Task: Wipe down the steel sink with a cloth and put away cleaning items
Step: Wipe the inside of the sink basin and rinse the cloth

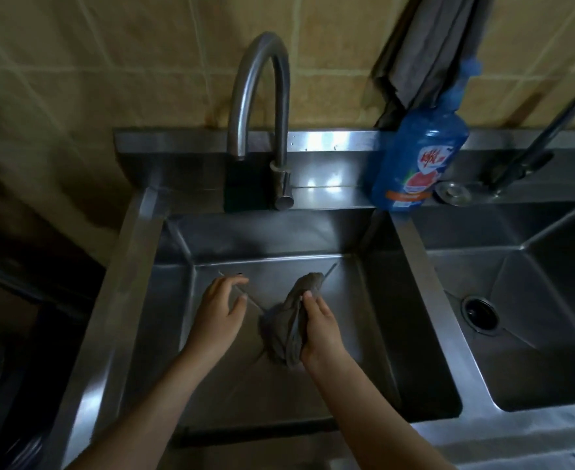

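Two basins (pixel 364 334) (pixel 533 334), two faucets (pixel 259 96) (pixel 550 130), one blue bottle (pixel 418 164): in the left basin our right grip (pixel 320 327) clutches the grey cloth (pixel 282 330) at mid-floor, our left grip (pixel 218 313) spread beside it, open steel reaching every wall.

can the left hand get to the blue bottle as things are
Probably yes: the left hand is open and empty, and the blue bottle stands unblocked on the ledge, past the right hand gripping the cloth.
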